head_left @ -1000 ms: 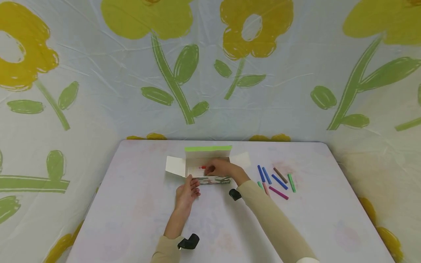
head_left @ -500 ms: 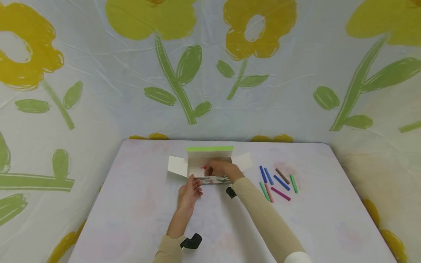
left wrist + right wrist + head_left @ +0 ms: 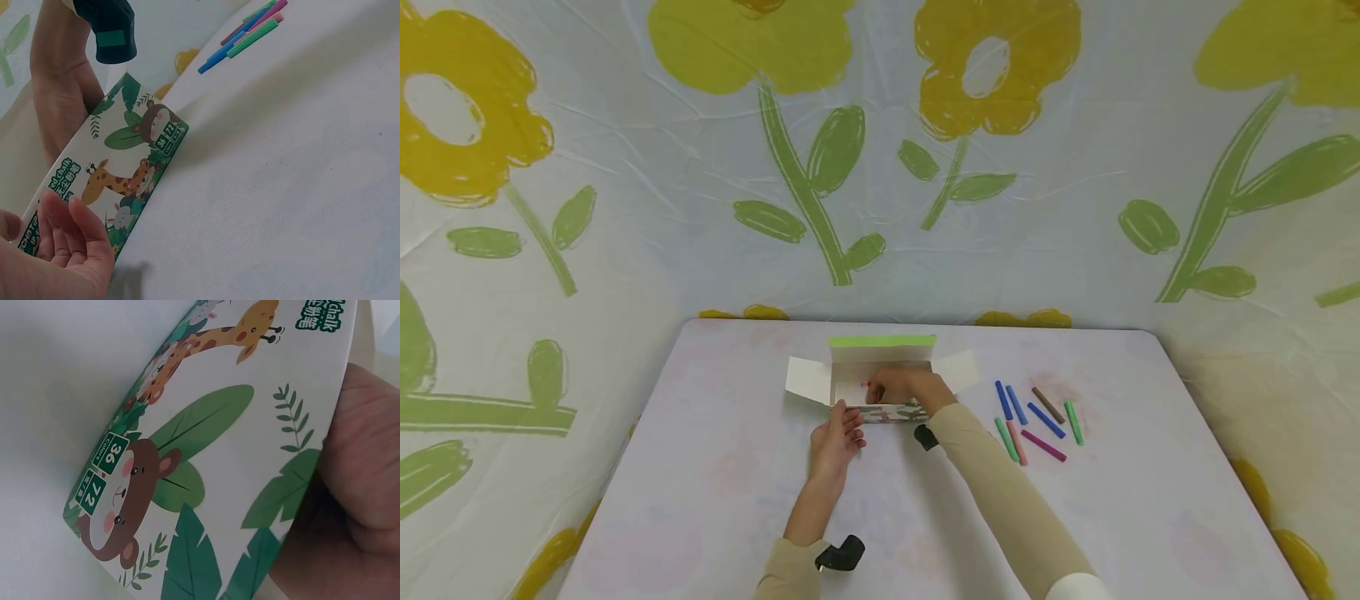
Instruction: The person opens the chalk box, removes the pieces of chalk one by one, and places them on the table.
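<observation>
An open chalk box (image 3: pixel 891 415) with a jungle-animal print sits at mid-table, its lid and end flaps spread out. My left hand (image 3: pixel 832 446) holds its near left corner, thumb at the top edge. In the left wrist view, the fingers (image 3: pixel 78 231) rest curled against the printed face. My right hand (image 3: pixel 897 385) reaches down into the box, its fingers bent. A small red chalk end (image 3: pixel 866 384) shows beside them. The fingertips are hidden, and whether they pinch that chalk is unclear. In the right wrist view, the box wall (image 3: pixel 231 456) covers most of the right hand (image 3: pixel 369 456).
Several chalk sticks lie loose on the table to the right of the box: blue ones (image 3: pixel 1047 419), a brown one (image 3: pixel 1048 405), green ones (image 3: pixel 1074 422), a pink one (image 3: pixel 1017 442) and a purple one (image 3: pixel 1043 446). A flower-printed cloth (image 3: pixel 700 167) hangs behind.
The whole head view has shifted slightly. My right hand has sunk a little further left inside the box, and less of the red chalk shows. My left hand keeps its place on the box.
</observation>
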Motion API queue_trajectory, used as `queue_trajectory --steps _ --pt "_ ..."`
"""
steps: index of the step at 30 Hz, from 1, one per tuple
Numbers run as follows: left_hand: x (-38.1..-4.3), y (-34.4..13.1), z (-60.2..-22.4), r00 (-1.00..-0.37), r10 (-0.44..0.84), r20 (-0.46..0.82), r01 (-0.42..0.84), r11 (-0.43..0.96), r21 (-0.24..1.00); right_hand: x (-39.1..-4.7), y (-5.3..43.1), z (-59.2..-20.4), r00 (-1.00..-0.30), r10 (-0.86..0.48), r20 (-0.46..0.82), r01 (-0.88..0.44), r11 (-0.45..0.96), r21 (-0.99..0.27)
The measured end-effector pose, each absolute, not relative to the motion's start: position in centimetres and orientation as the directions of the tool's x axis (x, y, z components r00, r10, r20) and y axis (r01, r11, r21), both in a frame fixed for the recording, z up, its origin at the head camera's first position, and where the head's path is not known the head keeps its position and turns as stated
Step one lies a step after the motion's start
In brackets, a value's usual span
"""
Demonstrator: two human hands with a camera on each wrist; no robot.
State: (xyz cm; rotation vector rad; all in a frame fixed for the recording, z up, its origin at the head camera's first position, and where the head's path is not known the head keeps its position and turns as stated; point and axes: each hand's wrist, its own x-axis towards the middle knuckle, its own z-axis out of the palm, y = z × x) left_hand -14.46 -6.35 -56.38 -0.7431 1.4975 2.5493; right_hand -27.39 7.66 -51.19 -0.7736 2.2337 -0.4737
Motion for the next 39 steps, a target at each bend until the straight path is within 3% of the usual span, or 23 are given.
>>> queue_trajectory --steps 10,18,25,39 --pt "-14.3 -5.9 -56.5 -0.881 -0.159 -0.446 -0.316 -0.503 0.804 -27.2 9.6 -50.4 -0.532 -0.7 -0.476 -0.393 0.703 -0.593" --pt "-14.4 -6.1 -56.4 -0.879 -0.155 -0.452 -0.323 -0.505 0.8 -27.0 11.5 -49.8 -0.612 -0.717 -0.334 -0.39 0.641 -0.661" --pt "-14.5 -6.3 -56.3 -0.879 -0.154 -0.451 -0.324 -0.499 0.803 -26.8 12.7 -48.5 -0.63 -0.734 -0.253 -0.388 0.58 -0.717" --pt "-14.3 -6.5 -55.9 -0.884 -0.143 -0.445 -0.325 -0.495 0.806 -25.3 17.0 -45.8 -0.729 -0.663 -0.168 -0.198 0.44 -0.876"
